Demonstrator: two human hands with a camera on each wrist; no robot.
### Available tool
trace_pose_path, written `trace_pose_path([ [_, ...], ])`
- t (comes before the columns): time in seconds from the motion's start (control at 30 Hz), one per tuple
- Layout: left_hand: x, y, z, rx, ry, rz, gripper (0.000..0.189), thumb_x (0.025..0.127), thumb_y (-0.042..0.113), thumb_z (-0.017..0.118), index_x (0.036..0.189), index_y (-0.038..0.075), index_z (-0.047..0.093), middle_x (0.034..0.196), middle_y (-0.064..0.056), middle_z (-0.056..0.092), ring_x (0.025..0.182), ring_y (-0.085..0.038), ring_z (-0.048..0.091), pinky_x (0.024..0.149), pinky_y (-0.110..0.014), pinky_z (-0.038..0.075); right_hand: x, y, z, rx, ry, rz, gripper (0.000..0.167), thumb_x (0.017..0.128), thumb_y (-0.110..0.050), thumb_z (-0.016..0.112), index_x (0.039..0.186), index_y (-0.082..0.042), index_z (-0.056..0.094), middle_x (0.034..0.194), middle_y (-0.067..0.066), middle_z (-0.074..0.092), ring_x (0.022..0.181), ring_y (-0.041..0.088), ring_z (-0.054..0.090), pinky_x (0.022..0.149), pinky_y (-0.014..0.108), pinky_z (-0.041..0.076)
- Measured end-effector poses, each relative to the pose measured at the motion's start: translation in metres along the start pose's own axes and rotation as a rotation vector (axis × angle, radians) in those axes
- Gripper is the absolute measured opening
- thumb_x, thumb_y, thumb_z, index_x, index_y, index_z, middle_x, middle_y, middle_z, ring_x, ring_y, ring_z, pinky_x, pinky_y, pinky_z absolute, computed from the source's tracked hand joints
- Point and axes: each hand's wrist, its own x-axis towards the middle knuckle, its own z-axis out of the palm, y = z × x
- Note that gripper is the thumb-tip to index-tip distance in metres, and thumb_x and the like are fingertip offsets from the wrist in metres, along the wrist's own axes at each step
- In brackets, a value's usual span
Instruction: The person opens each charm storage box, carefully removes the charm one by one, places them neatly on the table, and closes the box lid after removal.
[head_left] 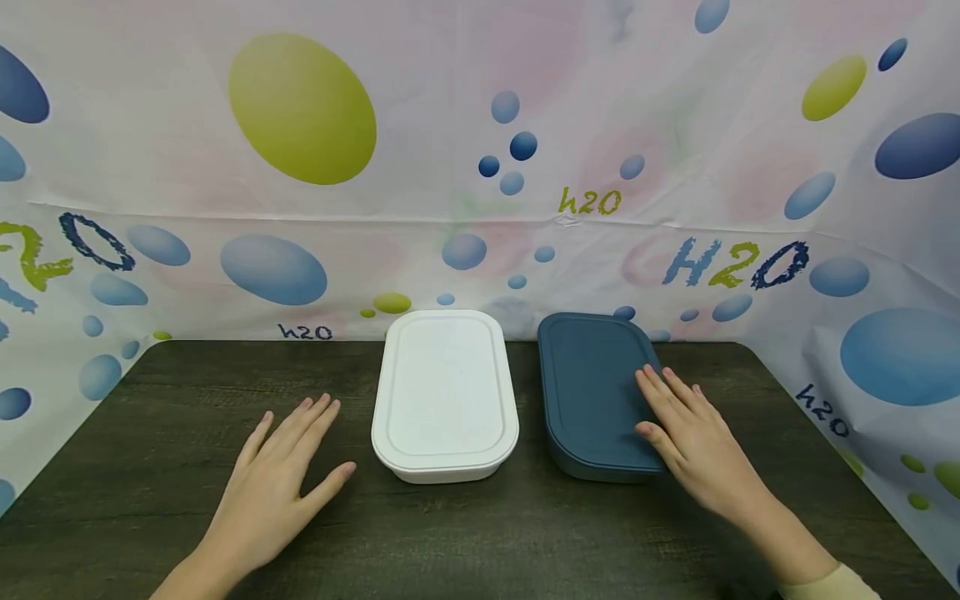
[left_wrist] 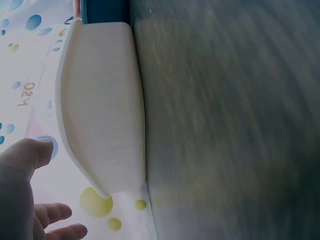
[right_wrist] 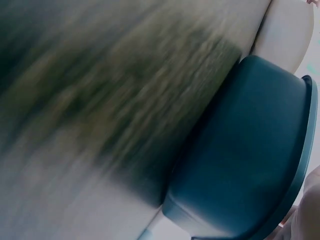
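A white lidded box [head_left: 446, 392] stands on the dark table, its side wall [left_wrist: 102, 100] facing the left wrist view. Just right of it is a dark blue lidded box [head_left: 592, 383], whose side [right_wrist: 240, 145] fills much of the right wrist view. My left hand [head_left: 270, 487], fingers spread and thumb out, is left of the white box with a gap between them. My right hand [head_left: 697, 450] has straight fingers that overlap the right edge of the blue lid in the head view. Neither hand holds anything.
The dark wood-grain table [head_left: 480, 542] reaches back to a white sheet [head_left: 420, 167] printed with blue and green bubbles and "H2O" lettering. That sheet also runs along both sides. A narrow strip of table separates the two boxes.
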Motion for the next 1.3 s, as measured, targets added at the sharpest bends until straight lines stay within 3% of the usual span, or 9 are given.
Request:
trace_pose_path([
  [0.4,0.001,0.015,0.007,-0.02,0.041,0.036,0.078,0.086,0.051,0.066,0.149,0.018,0.034,0.149,-0.004,0.038,0.136,-0.026,0.033,0.115,-0.043,0.005,0.007,-0.014,0.005,-0.076,-0.013,-0.044,0.062,0.098,-0.037,0.052,0.151,-0.012,0.031,0.153,0.01,0.03,0.144,0.026,0.016,0.115,0.045,0.004],
  [0.9,0.009,0.031,0.015,-0.043,-0.006,0.012,0.09,0.085,0.062,0.059,0.154,0.021,0.019,0.152,-0.002,0.034,0.138,-0.023,0.03,0.115,-0.041,0.005,0.024,-0.043,0.014,-0.088,-0.048,-0.099,0.071,0.095,-0.049,0.052,0.152,-0.014,0.029,0.153,0.005,0.032,0.142,0.025,0.021,0.113,0.052,0.011],
  [1.3,0.013,0.039,0.022,-0.07,0.033,-0.033,0.096,0.084,0.066,0.057,0.154,0.016,0.014,0.153,-0.007,0.032,0.139,-0.026,0.028,0.114,-0.041,0.007,0.032,-0.058,0.025,-0.106,-0.004,-0.159,0.077,0.092,-0.058,0.049,0.149,-0.009,0.033,0.151,0.007,0.035,0.142,0.023,0.022,0.112,0.051,0.013],
])
